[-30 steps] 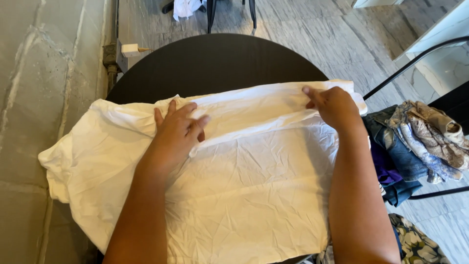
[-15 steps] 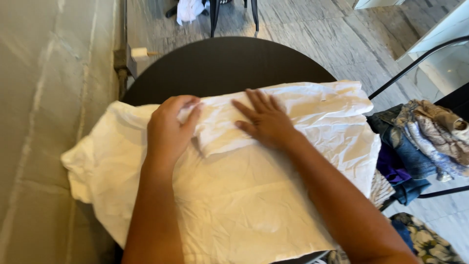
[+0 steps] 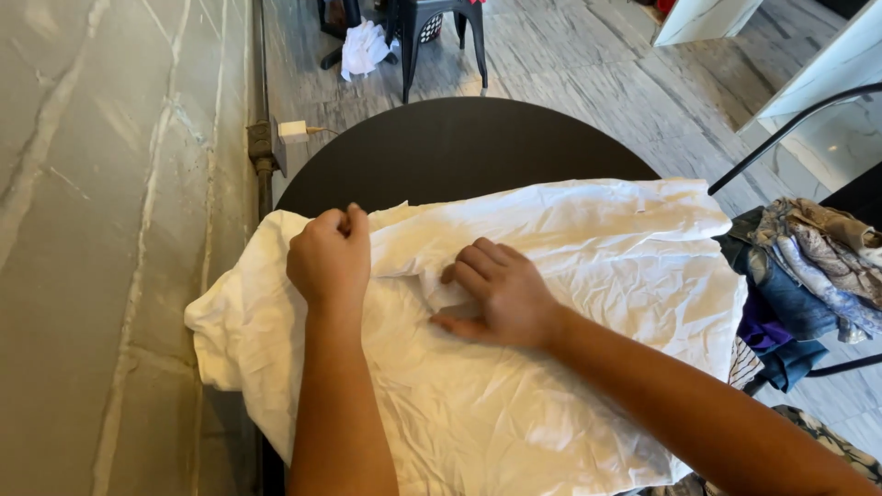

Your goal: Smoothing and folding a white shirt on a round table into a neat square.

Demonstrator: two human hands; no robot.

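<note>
The white garment (image 3: pixel 551 303) is lying crumpled across the round black table (image 3: pixel 459 147), its far edge already folded over. The left hand (image 3: pixel 331 262) is pinching cloth near the table's left edge, seemingly; the right hand (image 3: pixel 501 294) is pressing flat, fingers spread. Further folds remain.

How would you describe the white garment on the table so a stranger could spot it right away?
Find the round black table beside the marble wall. The white garment is spread across its near half, crumpled, with both hands on it. Unlike the patterned and denim clothes piled to its right, it is plain white.
</note>
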